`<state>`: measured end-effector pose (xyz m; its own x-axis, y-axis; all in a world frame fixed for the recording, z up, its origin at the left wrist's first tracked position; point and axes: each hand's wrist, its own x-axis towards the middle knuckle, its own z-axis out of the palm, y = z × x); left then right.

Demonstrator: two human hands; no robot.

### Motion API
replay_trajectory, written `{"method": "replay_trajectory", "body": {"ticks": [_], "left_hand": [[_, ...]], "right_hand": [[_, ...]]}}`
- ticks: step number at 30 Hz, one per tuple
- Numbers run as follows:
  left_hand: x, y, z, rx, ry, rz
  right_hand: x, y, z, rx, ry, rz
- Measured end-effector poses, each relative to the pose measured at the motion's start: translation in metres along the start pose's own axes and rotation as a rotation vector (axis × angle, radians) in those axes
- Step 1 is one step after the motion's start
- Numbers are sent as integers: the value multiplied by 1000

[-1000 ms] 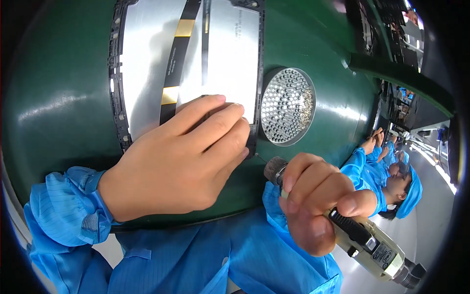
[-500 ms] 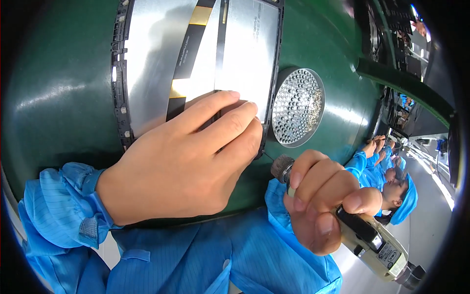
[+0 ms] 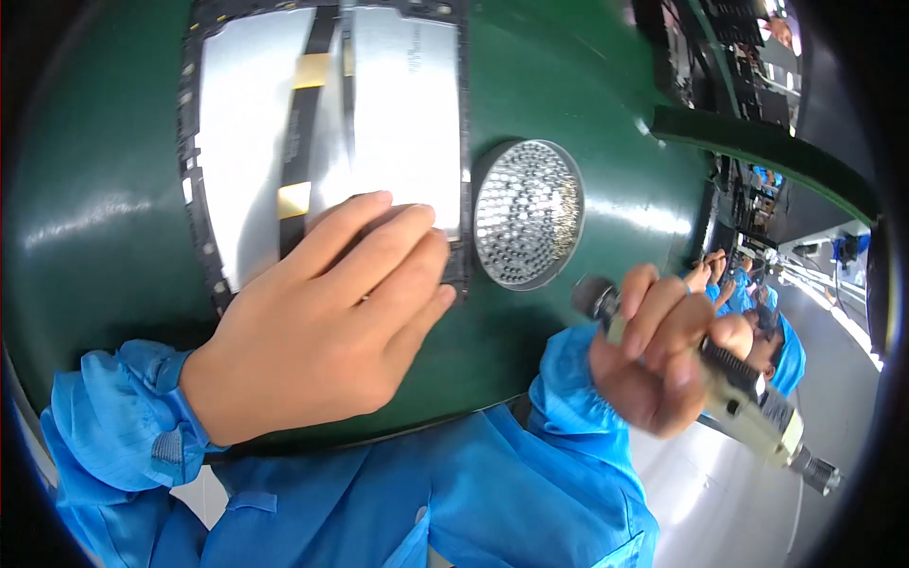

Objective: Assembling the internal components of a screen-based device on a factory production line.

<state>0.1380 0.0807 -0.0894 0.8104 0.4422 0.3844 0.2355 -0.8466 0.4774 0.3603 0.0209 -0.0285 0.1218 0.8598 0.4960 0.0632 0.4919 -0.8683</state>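
Note:
A flat tablet-like device lies with its inside up, a black frame around silvery battery panels. A black ribbon cable with gold patches runs down between the panels. My left hand rests palm down over the device's near end, fingers stretched out and hiding that part. My right hand is wrapped round a pale electric screwdriver with a dark knurled nose. The tool is raised off the table, its nose pointing toward the device but apart from it. Its bit cannot be made out.
Right of the device stands a round metal dish with a pitted plate and many tiny screws gathered at its right side. A green curved bar crosses the far right. Beyond it sit co-workers in blue along the bench.
My right hand has drawn the screwdriver to the right, away from the device's corner. Device, dish and left hand appear further left in the picture, as the view has shifted.

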Motion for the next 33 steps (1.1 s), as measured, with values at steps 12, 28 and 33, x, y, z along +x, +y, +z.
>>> {"method": "replay_trajectory", "body": {"ticks": [12,28,33], "left_hand": [[3,-1,-5,19,-70,-8],[5,-2,-6,18,-69,-5],[6,-2,-10,11,-79,-3]], "right_hand": [[10,38,-11,92,137,75],[5,38,-8,74,126,97],[4,38,-6,54,106,99]]}}
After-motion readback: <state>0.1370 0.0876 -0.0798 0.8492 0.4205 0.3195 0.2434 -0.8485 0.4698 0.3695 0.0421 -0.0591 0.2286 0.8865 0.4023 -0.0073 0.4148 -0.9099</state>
